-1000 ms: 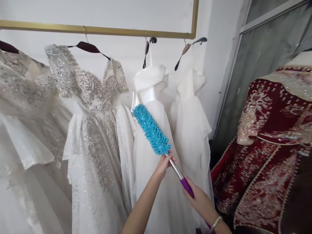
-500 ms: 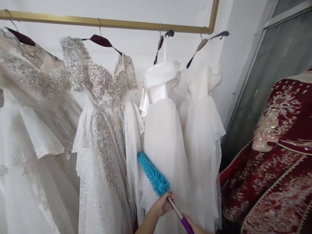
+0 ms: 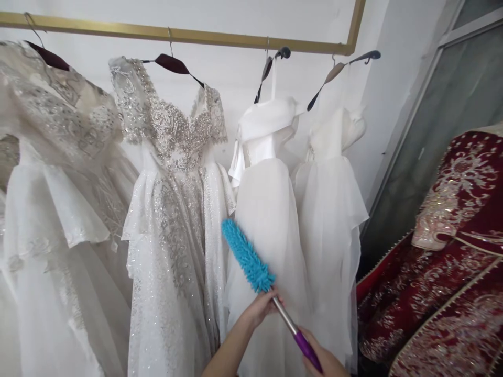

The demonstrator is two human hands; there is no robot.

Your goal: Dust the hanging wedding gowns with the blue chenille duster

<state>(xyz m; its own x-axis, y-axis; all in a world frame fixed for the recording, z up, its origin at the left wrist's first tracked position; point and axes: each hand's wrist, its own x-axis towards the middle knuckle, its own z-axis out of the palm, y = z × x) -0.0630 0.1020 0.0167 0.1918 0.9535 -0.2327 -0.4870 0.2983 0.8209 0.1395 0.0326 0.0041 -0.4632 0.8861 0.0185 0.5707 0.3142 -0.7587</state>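
Head view: white gowns (image 3: 271,209) behind duster (image 3: 247,256), red robe (image 3: 451,262) rightward.

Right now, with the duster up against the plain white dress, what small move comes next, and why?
Probably a short sweep of the duster down the plain white dress. The blue head lies tilted against the skirt's left side, below the bodice, and much skirt lies beneath it. The left hand grips the metal shaft just under the head and the right hand the purple handle, so both can steer it.
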